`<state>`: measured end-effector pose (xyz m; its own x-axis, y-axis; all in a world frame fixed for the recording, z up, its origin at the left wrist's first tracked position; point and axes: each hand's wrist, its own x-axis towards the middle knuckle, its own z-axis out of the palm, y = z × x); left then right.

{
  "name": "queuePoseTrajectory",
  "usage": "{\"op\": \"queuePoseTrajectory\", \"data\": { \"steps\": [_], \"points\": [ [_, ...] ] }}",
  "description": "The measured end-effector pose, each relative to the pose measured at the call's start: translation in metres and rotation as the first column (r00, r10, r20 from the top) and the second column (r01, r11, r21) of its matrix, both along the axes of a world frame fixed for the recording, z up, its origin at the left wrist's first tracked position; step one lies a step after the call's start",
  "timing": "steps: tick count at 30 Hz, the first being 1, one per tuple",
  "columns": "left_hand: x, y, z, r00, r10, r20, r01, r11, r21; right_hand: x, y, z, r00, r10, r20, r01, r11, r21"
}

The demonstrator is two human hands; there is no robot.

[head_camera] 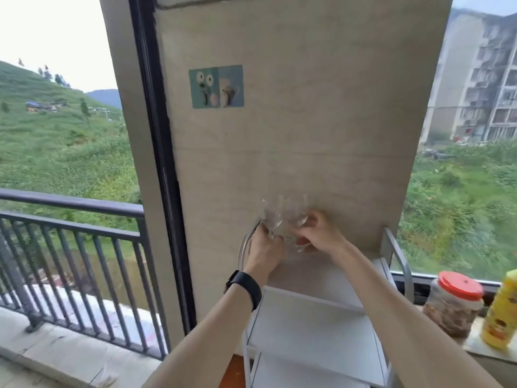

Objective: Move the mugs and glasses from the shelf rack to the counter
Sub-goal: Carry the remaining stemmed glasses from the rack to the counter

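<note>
A white shelf rack (316, 323) stands against a beige wall panel, with several flat shelves stepping down toward me. Above its top shelf, my left hand (263, 247) grips a clear glass (272, 212) by its lower part. My right hand (317, 232) holds a second clear glass (296, 211) right beside the first; the two glasses look close or touching. Both glasses are blurred and hard to tell apart from the wall. A black band sits on my left wrist.
The rack has a grey side rail (397, 256) on the right. On the sill to the right stand a jar with an orange lid (453, 301) and a yellow bottle (500, 312). A window frame and a balcony railing (70, 236) lie to the left.
</note>
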<state>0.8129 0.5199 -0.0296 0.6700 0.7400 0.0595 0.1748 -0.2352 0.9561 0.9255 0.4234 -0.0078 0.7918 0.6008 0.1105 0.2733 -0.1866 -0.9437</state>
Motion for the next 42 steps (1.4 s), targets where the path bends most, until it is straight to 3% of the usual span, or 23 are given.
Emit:
{"op": "queuePoseTrajectory", "data": {
  "steps": [4, 10, 15, 23, 31, 36, 42],
  "points": [
    [0.006, -0.006, 0.001, 0.993, 0.019, 0.113, -0.013, 0.999, -0.050, 0.008, 0.008, -0.003, 0.994, 0.052, -0.101, -0.043, 0.995, 0.091],
    [0.001, -0.008, 0.003, 0.988, -0.024, 0.154, 0.029, 0.999, -0.035, -0.008, -0.022, 0.001, 0.999, -0.025, -0.020, 0.028, 0.985, 0.173],
    [-0.035, -0.030, 0.016, 0.964, -0.142, 0.224, 0.150, 0.988, -0.019, -0.062, -0.091, 0.013, 0.997, -0.078, -0.025, 0.082, 0.940, 0.330],
    [-0.105, -0.096, 0.001, 0.871, -0.443, 0.213, 0.449, 0.893, 0.025, -0.172, -0.213, -0.013, 0.966, -0.260, -0.017, 0.251, 0.911, 0.328],
    [-0.129, -0.236, -0.072, 0.557, -0.825, 0.092, 0.830, 0.558, -0.018, -0.284, -0.355, -0.095, 0.758, -0.648, -0.070, 0.648, 0.738, 0.190],
    [-0.162, -0.375, -0.121, 0.261, -0.965, 0.000, 0.958, 0.259, -0.122, -0.384, -0.471, -0.139, 0.487, -0.870, -0.080, 0.873, 0.483, 0.067],
    [-0.224, -0.554, -0.134, -0.110, -0.994, -0.009, 0.990, -0.109, -0.086, -0.517, -0.596, -0.147, 0.077, -0.996, -0.051, 0.997, 0.076, 0.007]
  ]
}}
